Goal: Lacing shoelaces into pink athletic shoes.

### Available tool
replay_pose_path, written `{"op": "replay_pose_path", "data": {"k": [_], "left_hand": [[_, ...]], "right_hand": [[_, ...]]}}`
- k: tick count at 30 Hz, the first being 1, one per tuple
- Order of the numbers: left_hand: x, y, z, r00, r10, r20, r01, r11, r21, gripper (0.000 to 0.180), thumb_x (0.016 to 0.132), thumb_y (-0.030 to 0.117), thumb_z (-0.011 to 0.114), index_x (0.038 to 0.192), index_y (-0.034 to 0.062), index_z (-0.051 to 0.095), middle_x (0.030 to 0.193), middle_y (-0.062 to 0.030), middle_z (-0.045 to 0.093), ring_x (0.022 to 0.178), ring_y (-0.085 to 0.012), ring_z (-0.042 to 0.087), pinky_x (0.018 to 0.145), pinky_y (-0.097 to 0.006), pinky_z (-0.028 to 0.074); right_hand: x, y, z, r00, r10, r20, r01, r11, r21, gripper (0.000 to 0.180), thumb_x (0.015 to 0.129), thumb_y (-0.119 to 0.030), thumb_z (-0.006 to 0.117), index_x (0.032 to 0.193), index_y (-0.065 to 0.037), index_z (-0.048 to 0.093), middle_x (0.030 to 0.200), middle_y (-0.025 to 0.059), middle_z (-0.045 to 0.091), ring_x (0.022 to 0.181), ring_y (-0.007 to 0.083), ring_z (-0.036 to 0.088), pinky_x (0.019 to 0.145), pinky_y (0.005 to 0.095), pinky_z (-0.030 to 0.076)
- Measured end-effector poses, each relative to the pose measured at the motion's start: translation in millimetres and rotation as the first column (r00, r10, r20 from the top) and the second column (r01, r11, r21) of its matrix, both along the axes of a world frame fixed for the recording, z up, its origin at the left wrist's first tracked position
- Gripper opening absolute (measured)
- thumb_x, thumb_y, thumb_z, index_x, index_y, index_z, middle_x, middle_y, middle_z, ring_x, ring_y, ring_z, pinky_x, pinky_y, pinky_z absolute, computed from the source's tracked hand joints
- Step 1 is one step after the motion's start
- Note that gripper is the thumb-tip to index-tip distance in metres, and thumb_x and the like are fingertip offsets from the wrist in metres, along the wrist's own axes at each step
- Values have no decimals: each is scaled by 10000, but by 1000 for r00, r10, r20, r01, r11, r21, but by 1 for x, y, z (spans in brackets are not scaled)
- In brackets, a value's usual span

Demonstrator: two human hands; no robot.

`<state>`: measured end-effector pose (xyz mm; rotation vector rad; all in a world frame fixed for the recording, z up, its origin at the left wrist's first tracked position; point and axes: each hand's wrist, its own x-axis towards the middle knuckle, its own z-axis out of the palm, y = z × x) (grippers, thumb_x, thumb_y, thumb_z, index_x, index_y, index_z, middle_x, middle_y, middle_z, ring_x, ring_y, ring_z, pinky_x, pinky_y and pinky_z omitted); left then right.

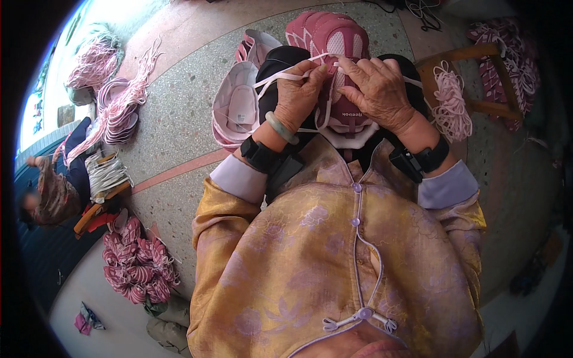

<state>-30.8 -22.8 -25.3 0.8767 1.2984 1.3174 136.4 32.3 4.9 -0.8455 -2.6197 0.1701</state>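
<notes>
A pink shoe upper (pixel 348 107) with pale mesh panels lies over my lap, its white lining edge toward me. My left hand (pixel 298 90) pinches a white shoelace (pixel 276 78) between thumb and fingertips at the upper's left side. From there the lace stretches across the lacing area and hangs in a loop by the left edge. On the right side, my right hand (pixel 382 88) grips the upper, index fingertip by the lace and thumb lower down on the upper. Its other fingers are partly hidden. More pink uppers (pixel 340 27) lie beyond my hands.
Left of my lap stand pale pink shoe pieces (pixel 240 110). A wooden stool (pixel 492 59) on the right carries a lace bundle (pixel 450 101). Pink laces (pixel 98 65) and bundled uppers (pixel 140 265) lie at left, near another person (pixel 54 191) and white laces (pixel 107 176).
</notes>
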Motion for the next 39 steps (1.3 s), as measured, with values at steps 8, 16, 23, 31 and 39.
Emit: {"op": "replay_pose_path", "data": {"k": [8, 16, 23, 31, 39], "left_hand": [[-3, 4, -16, 987, 16, -162, -13, 1000, 17, 153, 855, 184, 579, 838, 35, 613, 638, 44, 539, 528, -14, 447, 435, -156, 344], [-15, 24, 2, 934, -228, -274, 197, 971, -137, 236, 814, 248, 636, 828, 12, 633, 613, 10, 551, 502, -38, 450, 421, -204, 349], [-2, -6, 25, 492, 182, -852, 293, 886, 359, 364, 693, 312, 724, 904, 37, 612, 623, -64, 551, 510, -158, 513, 469, -274, 405], [-1, -15, 14, 513, 36, -858, 222, 960, 173, 495, 678, 178, 668, 1125, 33, 511, 851, -118, 612, 718, -244, 610, 645, -313, 481], [-11, 2, 3, 642, 22, -766, 203, 959, 198, 330, 715, 88, 573, 1031, -1, 594, 792, -154, 630, 715, -228, 631, 654, -284, 476]], "right_hand": [[1, -2, -4, 999, -11, -38, 11, 1000, -19, 507, 684, -281, 675, 1140, -118, 526, 886, 36, 568, 815, 185, 538, 722, 347, 364], [-2, 1, -10, 998, -41, -47, 41, 999, -11, 500, 691, -288, 672, 1146, -137, 528, 872, 29, 557, 839, 187, 537, 734, 349, 370], [2, 1, -14, 985, -51, -167, 47, 998, -29, 426, 713, -274, 650, 1113, -159, 561, 859, 23, 560, 834, 186, 542, 750, 351, 361], [-22, -18, -13, 967, -122, -223, 128, 992, 15, 184, 700, -173, 611, 879, -128, 611, 783, 3, 541, 744, 174, 543, 722, 358, 339], [-26, -2, -32, 962, -143, -231, 166, 982, 86, 252, 696, -199, 657, 933, -123, 616, 778, -7, 552, 745, 166, 550, 722, 341, 335]]}}
